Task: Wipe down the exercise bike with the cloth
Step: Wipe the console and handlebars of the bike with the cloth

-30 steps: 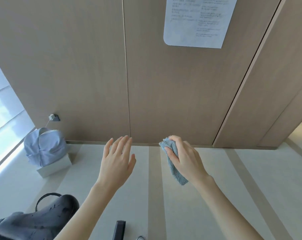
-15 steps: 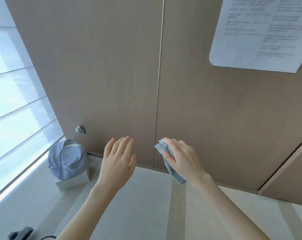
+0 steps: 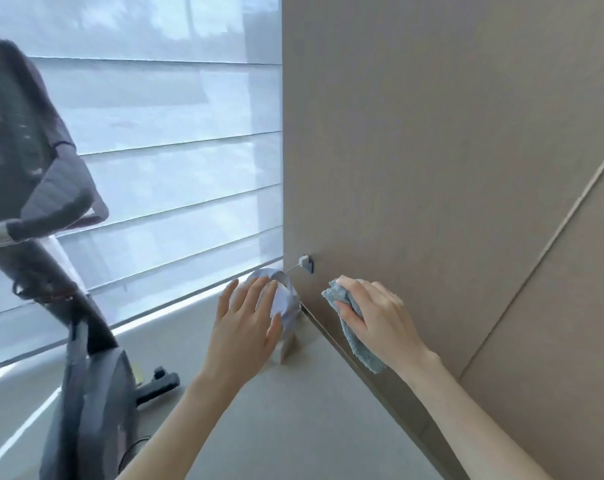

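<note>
Head view shows the bike [image 3: 68, 306] at the far left, dark and blurred, its console and handlebar high up against the blinds [image 3: 176, 161] and its body and foot low on the floor [image 3: 276, 427]. Both hands are held out in front, well apart from the bike. The right hand [image 3: 373, 320] is closed around the cloth [image 3: 349, 327], a blue-grey wad bunched under the fingers with a tail hanging below the palm. The left hand [image 3: 245, 323] is empty, fingers spread and slightly curled, touching nothing; a pale bag [image 3: 286, 299] on a small box sits behind it in the corner by the wall [image 3: 432, 168].

No wiping is under way, by the look of it: the step in hand seems to be the approach, with the cloth ready but off any surface. The next move calls for bringing the right hand across to the left, toward the handlebar or console, and laying the cloth flat on it. The left hand is free to steady the frame.
</note>
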A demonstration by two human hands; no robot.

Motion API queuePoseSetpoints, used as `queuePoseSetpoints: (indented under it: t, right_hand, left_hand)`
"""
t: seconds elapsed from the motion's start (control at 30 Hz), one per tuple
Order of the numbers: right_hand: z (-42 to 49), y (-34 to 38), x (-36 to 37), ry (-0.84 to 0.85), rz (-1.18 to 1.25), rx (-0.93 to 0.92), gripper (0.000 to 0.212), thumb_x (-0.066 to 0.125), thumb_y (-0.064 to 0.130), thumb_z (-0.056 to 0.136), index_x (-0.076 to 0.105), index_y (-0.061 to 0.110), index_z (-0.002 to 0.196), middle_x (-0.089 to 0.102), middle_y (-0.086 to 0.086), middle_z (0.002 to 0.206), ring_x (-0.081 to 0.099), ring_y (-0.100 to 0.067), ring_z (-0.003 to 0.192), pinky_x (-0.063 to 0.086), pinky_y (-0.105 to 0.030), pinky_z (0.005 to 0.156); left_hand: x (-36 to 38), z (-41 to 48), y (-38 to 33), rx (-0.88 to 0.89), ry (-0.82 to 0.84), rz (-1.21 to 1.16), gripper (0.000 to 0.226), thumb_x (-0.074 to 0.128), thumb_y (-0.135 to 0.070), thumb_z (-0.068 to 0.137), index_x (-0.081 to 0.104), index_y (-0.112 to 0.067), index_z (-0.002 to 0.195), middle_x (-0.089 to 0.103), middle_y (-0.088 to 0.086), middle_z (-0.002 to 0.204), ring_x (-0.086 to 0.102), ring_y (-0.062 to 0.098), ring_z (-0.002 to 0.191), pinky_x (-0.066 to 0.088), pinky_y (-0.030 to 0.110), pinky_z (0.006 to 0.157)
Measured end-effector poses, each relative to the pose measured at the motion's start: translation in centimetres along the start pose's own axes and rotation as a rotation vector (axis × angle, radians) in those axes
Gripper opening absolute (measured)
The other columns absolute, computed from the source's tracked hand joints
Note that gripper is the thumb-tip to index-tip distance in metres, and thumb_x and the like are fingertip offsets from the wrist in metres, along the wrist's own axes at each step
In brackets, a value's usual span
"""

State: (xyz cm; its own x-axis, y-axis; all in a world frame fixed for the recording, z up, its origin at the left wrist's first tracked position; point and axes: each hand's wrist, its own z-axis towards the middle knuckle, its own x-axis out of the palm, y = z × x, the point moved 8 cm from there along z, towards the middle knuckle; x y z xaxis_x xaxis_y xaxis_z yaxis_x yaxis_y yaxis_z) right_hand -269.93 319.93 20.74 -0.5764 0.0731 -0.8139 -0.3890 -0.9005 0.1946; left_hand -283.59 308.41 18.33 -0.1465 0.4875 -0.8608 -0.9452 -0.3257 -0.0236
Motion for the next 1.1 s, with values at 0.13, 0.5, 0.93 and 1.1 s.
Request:
queuePoseSetpoints:
  t: [0.13, 0.5, 0.93, 1.1]
  right_hand:
    - [6.2, 0.0, 3.5, 0.001, 0.168, -0.144, 0.03, 0.056, 0.031, 0.091, 0.063, 0.009, 0.11, 0.068, -0.005, 0.093, 0.062, -0.03, 0.078, 0.051, -0.044, 0.066]
    - [21.7, 5.0, 14.0, -0.071, 0.497, -0.45, 0.036, 0.054, 0.038, 0.09, 0.067, 0.007, 0.102, 0.07, -0.003, 0.078, 0.065, -0.025, 0.068, 0.055, -0.04, 0.057]
    - [45.2, 10.0, 25.6, -0.112, 0.667, -0.542, 0.038, 0.044, 0.043, 0.09, 0.063, 0.014, 0.106, 0.07, 0.004, 0.091, 0.062, -0.024, 0.074, 0.051, -0.034, 0.064]
    - [51.5, 12.0, 30.3, -0.094, 0.717, -0.583, 0.04, 0.044, 0.044, 0.09, 0.061, 0.014, 0.109, 0.069, 0.005, 0.093, 0.062, -0.024, 0.075, 0.049, -0.031, 0.065]
  left_hand:
    - [0.7, 1.6, 3.8, -0.163, -0.017, 0.096, 0.049, 0.034, -0.032, 0.092, 0.06, -0.003, 0.122, 0.061, 0.012, 0.125, 0.058, 0.029, 0.116, 0.03, 0.047, 0.106]
    - [3.4, 6.5, 16.3, -0.404, -0.136, 0.355, 0.048, 0.076, -0.02, 0.073, 0.064, -0.005, 0.118, 0.063, 0.012, 0.123, 0.06, 0.027, 0.114, 0.041, 0.049, 0.104]
    - [5.3, 21.9, 36.0, -0.419, -0.235, 0.545, 0.048, 0.071, -0.022, 0.077, 0.062, -0.004, 0.121, 0.062, 0.012, 0.123, 0.059, 0.026, 0.114, 0.041, 0.046, 0.104]
    - [6.2, 24.6, 41.0, -0.462, -0.23, 0.577, 0.048, 0.069, -0.022, 0.079, 0.061, -0.004, 0.122, 0.061, 0.011, 0.124, 0.058, 0.025, 0.115, 0.037, 0.043, 0.106]
